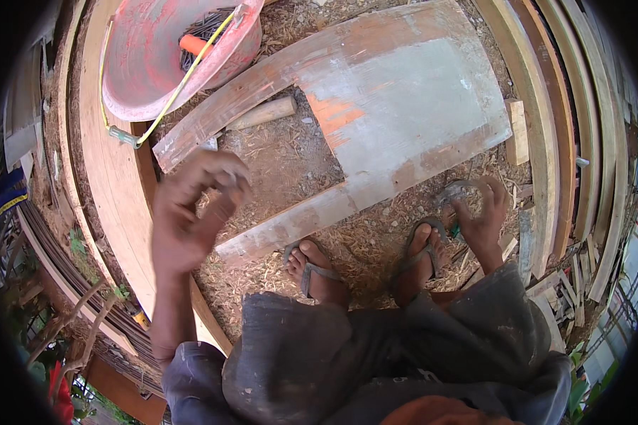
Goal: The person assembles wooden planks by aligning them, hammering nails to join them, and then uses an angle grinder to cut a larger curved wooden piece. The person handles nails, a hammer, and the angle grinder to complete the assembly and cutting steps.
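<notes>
My left hand is raised over the left end of a worn grey wooden panel. Its fingers are bent and smeared by motion, so a small thing between them would not show. Inside the panel's cut-out lies a round wooden handle; a grey piece at its near end is partly hidden by my left hand. My right hand hovers by my right knee, beside the panel's near edge. Its dusty fingers curve apart, with nothing visible in them.
A pink-stained bucket with a yellow handle holds dark nails and an orange cylinder. Long timber planks flank me on both sides. A small wood block touches the panel's right end. Wood shavings cover the ground around my sandals.
</notes>
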`<act>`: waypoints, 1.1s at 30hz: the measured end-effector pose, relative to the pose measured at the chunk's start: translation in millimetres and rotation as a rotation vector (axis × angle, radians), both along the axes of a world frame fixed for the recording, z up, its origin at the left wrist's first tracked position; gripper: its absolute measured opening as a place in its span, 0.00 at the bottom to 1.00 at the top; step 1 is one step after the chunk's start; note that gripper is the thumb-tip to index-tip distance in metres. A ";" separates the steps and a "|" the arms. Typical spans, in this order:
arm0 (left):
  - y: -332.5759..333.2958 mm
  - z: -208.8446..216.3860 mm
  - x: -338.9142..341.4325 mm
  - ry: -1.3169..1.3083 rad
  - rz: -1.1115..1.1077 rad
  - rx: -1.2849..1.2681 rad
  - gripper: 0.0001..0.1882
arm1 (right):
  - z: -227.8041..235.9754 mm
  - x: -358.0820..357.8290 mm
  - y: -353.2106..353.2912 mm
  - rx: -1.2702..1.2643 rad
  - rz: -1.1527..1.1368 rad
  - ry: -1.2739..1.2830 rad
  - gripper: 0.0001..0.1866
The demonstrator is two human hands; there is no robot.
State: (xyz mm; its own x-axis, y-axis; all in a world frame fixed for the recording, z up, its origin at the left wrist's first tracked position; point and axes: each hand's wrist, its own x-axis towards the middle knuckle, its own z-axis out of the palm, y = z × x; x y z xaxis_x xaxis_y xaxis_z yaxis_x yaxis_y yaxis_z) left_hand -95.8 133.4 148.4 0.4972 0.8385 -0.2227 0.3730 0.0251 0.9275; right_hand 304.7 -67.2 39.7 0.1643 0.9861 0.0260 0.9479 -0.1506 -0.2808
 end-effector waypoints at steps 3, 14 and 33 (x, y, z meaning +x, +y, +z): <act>-107.8 -63.4 13.5 -0.249 -0.073 -0.748 0.09 | -20.7 -21.0 41.1 -0.004 0.268 -0.055 0.40; -230.0 -184.2 58.7 -0.178 -0.224 -0.576 0.07 | -59.6 -30.4 76.6 0.029 0.651 -0.200 0.42; -168.5 -122.4 80.4 -0.174 0.176 -0.231 0.04 | 149.5 -1.7 174.3 0.015 0.813 0.260 0.19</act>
